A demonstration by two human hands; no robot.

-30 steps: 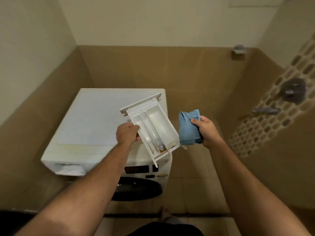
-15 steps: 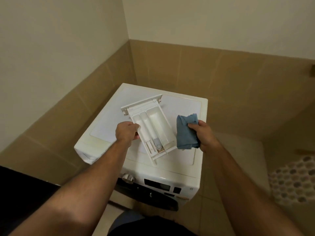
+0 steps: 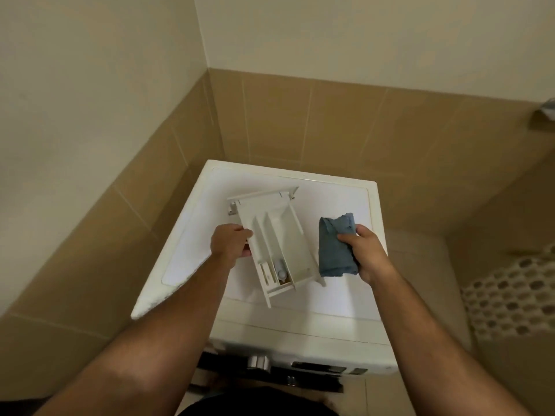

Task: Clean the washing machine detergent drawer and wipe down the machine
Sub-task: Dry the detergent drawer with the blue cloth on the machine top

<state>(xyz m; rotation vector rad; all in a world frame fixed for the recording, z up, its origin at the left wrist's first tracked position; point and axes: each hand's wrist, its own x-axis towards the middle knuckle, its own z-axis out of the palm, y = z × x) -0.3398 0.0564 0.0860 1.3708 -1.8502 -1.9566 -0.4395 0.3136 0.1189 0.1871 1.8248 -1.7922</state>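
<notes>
A white detergent drawer (image 3: 282,235) with several compartments is held above the white washing machine (image 3: 339,202), its front panel pointing away from me. My left hand (image 3: 229,243) grips the drawer's left side wall. My right hand (image 3: 365,253) holds a folded blue cloth (image 3: 335,249) just right of the drawer, a little apart from it. The drawer's near end shows a small round cap and a dark brownish residue.
The machine stands in a corner between brown-tiled walls on the left and behind. Its control panel with a knob (image 3: 258,362) faces me at the bottom. A mosaic-tiled wall (image 3: 510,295) is on the right, and a wall fixture (image 3: 545,114) sits at the far right edge.
The view has swung left and closer over the machine. The drawer and cloth now sit over the machine's top, and the drawer has turned more lengthwise toward me. Both grips are unchanged.
</notes>
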